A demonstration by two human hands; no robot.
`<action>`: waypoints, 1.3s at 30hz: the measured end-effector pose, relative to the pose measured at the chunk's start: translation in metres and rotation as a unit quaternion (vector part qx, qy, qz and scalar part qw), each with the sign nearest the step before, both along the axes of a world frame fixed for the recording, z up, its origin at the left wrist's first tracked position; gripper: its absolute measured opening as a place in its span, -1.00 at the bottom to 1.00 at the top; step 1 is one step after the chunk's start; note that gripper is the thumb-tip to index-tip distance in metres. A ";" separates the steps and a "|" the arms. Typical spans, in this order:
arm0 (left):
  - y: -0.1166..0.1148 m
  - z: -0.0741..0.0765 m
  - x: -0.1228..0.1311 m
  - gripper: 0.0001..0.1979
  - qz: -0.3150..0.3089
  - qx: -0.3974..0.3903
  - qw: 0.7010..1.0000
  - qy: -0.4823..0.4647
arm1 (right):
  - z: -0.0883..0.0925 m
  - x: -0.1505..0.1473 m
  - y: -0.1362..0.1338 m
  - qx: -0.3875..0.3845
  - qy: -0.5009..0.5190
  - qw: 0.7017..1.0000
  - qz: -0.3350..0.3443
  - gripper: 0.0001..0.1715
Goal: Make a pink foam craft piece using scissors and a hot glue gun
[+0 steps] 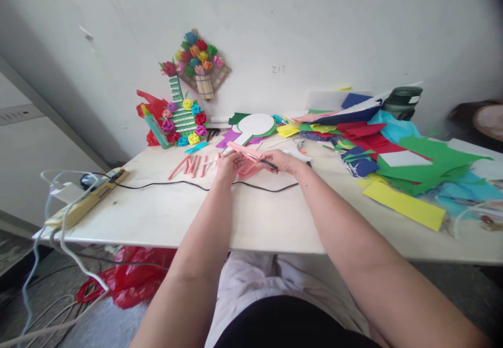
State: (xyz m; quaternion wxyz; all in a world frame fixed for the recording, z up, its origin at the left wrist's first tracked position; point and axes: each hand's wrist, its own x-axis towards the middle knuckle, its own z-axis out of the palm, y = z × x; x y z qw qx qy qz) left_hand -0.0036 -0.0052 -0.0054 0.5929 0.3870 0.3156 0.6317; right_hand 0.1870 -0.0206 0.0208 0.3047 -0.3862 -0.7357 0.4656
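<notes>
My left hand [231,165] grips a strip of pink paper [242,150] above the table. In my right hand [281,161] is a pair of scissors [269,164], its blades lying along the pink strip. More pink paper [249,170] hangs or lies just below the hands; which of the two I cannot tell. Left of my left hand, several rolled pink paper sticks [194,165] lie on the table. Behind the hands rests a white round-headed paper shape [256,125] with a green edge, over purple paper [228,137].
Coloured paper sheets [440,159] pile up on the right, with a yellow strip [404,204] in front. A black cable [157,184] crosses the table from a power strip [90,196]. A glue bottle [155,127] and paper-flower crafts [184,120] stand at the back left.
</notes>
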 end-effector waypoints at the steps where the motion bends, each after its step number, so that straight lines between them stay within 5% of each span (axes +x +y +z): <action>1: 0.000 0.000 0.000 -0.89 0.000 0.000 1.000 0.000 | 0.000 0.000 0.000 0.000 0.000 1.000 0.001 -0.71; 39: -0.004 0.003 0.003 -0.88 0.009 0.001 1.000 0.007 | 0.001 -0.002 -0.001 -0.023 -0.005 1.000 -0.013 -0.66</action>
